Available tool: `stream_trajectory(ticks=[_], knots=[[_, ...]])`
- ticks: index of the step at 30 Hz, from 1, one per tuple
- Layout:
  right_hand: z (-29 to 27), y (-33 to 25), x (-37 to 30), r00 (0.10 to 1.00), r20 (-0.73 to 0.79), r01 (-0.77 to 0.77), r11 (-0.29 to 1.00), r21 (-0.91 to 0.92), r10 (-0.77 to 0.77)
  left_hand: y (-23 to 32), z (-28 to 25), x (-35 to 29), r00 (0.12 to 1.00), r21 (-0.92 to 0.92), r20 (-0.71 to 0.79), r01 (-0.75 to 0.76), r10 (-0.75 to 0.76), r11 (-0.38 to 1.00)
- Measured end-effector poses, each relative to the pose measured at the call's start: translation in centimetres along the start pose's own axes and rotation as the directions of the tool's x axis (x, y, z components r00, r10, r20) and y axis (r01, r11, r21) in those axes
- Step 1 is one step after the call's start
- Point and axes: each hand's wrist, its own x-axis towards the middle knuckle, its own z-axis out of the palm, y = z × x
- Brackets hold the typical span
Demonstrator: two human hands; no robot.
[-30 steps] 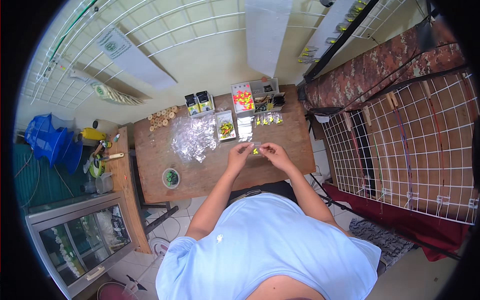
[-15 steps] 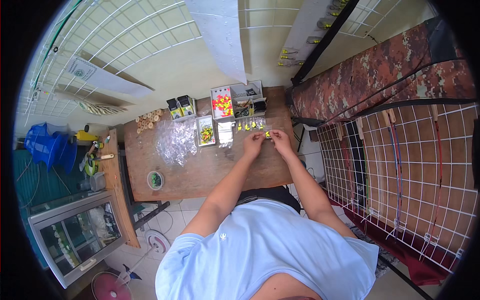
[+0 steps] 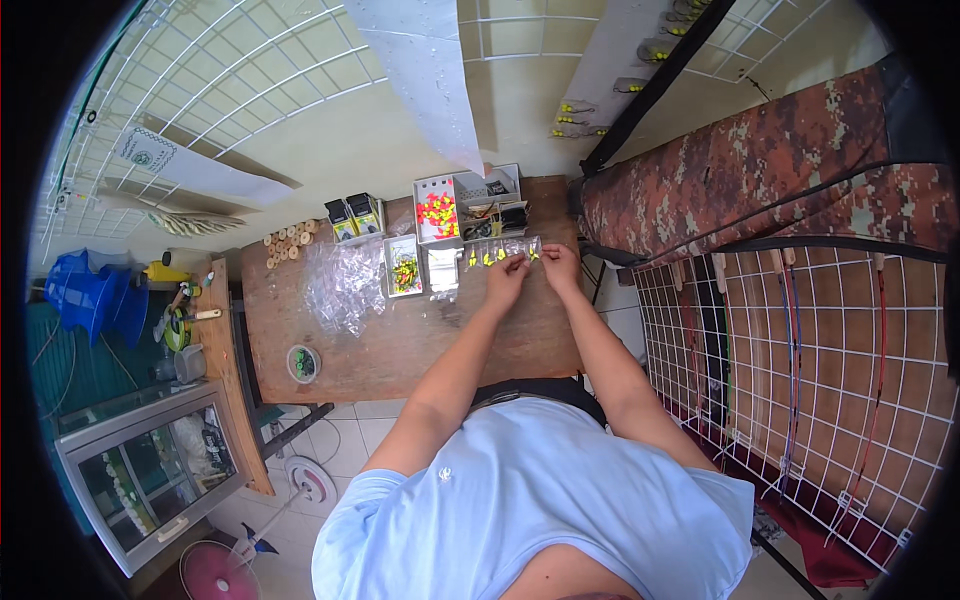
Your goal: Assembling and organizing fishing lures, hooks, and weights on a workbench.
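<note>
Small clear bags with bright yellow pieces (image 3: pixel 487 257) lie in a row near the back right of the table. At the row's right end, my right hand (image 3: pixel 561 266) has its fingers pinched at the edge of a small clear bag (image 3: pixel 533 252) with a yellow piece in it. My left hand (image 3: pixel 506 282) is just left of that bag, fingertips drawn together over the row's near edge. What its fingers hold, if anything, is too small to make out.
Behind the row stand a box of red and yellow pieces (image 3: pixel 437 210) and a grey sectioned tray (image 3: pixel 505 182). Leftward are a white box of mixed coloured pieces (image 3: pixel 404 268), a heap of clear bags (image 3: pixel 342 285), wooden spools (image 3: pixel 290 243) and a round tub (image 3: pixel 303 364).
My hands have moved slightly apart and toward the back of the table. The yellow piece that was between my fingertips now lies at the row's right end.
</note>
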Motion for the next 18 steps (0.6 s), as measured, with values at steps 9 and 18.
stream_trajectory(ticks=[9,18], knots=[[-0.5,-1.9,-1.3,0.996,0.024,0.09,0.995,-0.043,-0.089,0.1,-1.1,-1.5,1.0,0.065,0.006,0.007,-0.007,0.998],[-0.1,-1.9,-5.0,0.999,0.039,-0.014,0.969,0.246,0.005,1.4,-3.4,-3.7,0.998,-0.094,-0.039,0.037,-0.04,0.995]])
